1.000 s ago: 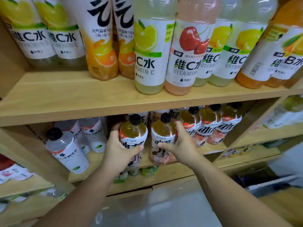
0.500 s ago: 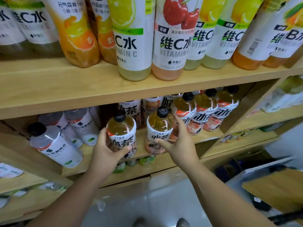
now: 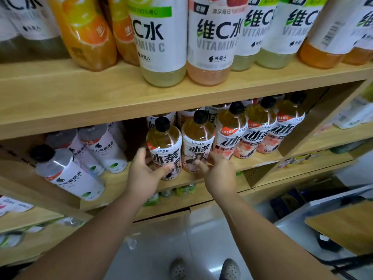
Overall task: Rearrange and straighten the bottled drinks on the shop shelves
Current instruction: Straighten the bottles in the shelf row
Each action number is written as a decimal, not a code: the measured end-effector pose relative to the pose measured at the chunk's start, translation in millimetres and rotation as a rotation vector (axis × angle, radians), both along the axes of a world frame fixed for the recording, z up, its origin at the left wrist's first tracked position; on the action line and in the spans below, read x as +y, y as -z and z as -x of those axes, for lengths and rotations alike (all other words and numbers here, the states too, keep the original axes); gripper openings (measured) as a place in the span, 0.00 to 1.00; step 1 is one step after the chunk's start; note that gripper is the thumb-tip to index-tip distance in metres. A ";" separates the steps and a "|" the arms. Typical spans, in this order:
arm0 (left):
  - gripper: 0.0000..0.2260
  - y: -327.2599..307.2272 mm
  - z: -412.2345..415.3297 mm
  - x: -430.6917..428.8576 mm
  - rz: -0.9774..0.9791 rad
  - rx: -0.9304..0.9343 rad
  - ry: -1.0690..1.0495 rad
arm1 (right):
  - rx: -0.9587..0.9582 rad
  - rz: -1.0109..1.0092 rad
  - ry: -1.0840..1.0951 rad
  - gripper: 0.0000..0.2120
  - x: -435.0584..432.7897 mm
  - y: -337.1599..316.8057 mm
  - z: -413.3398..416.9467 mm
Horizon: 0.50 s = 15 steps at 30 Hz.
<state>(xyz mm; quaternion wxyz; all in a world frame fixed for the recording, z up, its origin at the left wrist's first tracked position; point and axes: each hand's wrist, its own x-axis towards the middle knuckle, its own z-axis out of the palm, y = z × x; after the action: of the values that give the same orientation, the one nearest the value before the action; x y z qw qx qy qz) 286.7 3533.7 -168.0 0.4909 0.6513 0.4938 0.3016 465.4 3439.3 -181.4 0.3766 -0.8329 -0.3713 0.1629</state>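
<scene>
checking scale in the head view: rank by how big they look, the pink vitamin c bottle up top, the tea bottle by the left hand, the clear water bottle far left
1. pink vitamin c bottle, cropped and nearest
2. clear water bottle
3. tea bottle at left hand
The last two look close; nearness blurs it.

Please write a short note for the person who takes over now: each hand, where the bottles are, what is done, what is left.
Left hand: open, cupped around the left tea bottle.
Right hand: open, fingers at the base of the next tea bottle.
Both bottles stand at the middle shelf front, labels forward.
Done: the tea row looks lined up.
Left: the clear water bottles to the left look scattered.
</scene>
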 end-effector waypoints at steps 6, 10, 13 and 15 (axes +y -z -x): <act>0.28 0.7 -11.4 13.5 -0.001 0.031 -0.018 | -0.026 0.035 0.024 0.13 3.2 -8.0 -6.9; 0.29 0.9 -8.7 8.9 -0.009 0.013 -0.001 | -0.051 0.095 0.013 0.14 1.8 -9.0 -8.3; 0.30 -0.7 -4.1 3.8 0.001 -0.046 0.004 | -0.072 0.033 0.075 0.21 -4.6 -17.9 -11.7; 0.29 -1.7 -3.1 1.1 -0.011 -0.068 0.003 | -0.090 -0.014 0.126 0.26 -8.4 -22.4 -15.9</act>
<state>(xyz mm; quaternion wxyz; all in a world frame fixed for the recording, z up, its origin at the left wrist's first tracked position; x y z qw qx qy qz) 289.7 3534.8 -166.3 0.5046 0.6440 0.4740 0.3255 481.3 3430.8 -159.0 0.3750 -0.8584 -0.3359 0.0987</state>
